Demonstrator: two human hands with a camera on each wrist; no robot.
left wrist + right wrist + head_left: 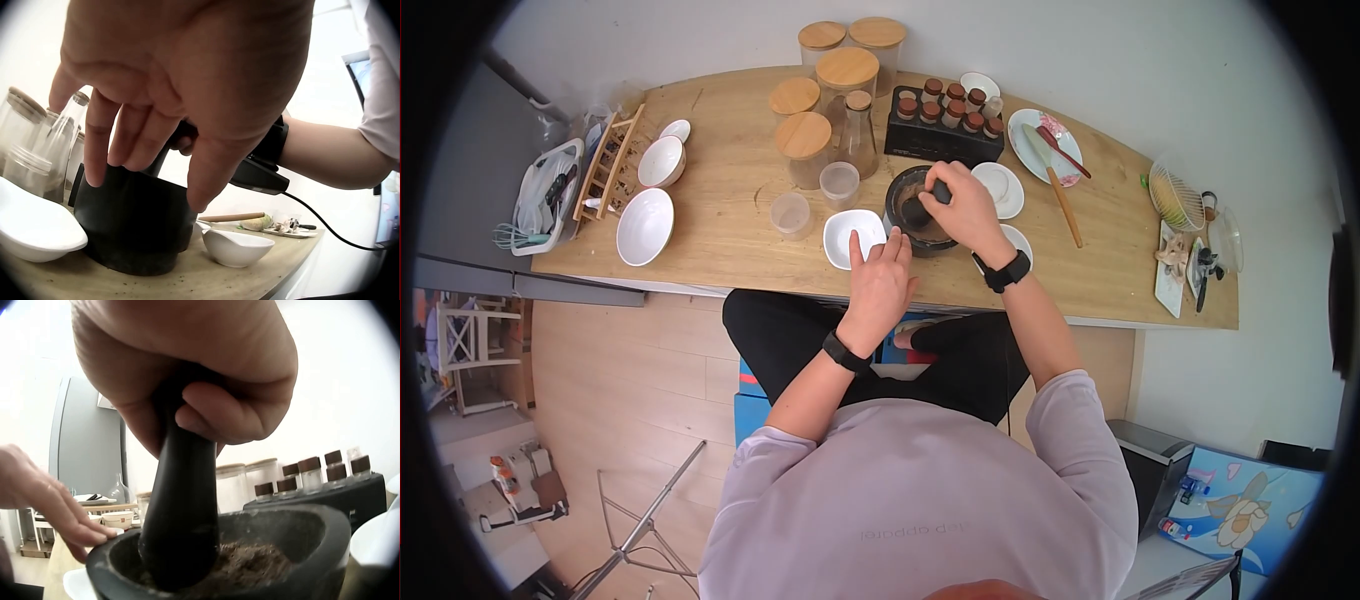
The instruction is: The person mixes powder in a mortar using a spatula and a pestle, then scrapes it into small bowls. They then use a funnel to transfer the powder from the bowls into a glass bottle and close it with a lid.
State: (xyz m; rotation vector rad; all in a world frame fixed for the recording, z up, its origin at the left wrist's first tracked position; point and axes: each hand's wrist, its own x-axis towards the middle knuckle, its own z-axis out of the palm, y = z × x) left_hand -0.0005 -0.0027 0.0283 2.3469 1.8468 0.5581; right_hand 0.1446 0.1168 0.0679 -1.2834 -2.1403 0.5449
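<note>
My right hand grips the black pestle, its thick end down inside the dark mortar. Brown ground powder lies in the mortar around the pestle's tip. The left hand is spread with fingers extended beside the mortar, over the near right edge of a white square bowl; in the right wrist view its fingertips are at the mortar's rim. Seen from the left wrist, the left palm hangs above the mortar, holding nothing.
A black rack of brown-capped jars stands behind the mortar. Wooden-lidded canisters and two small plastic cups stand to the left. White dishes flank the mortar's right. Farther right, a plate holds utensils; white bowls are far left.
</note>
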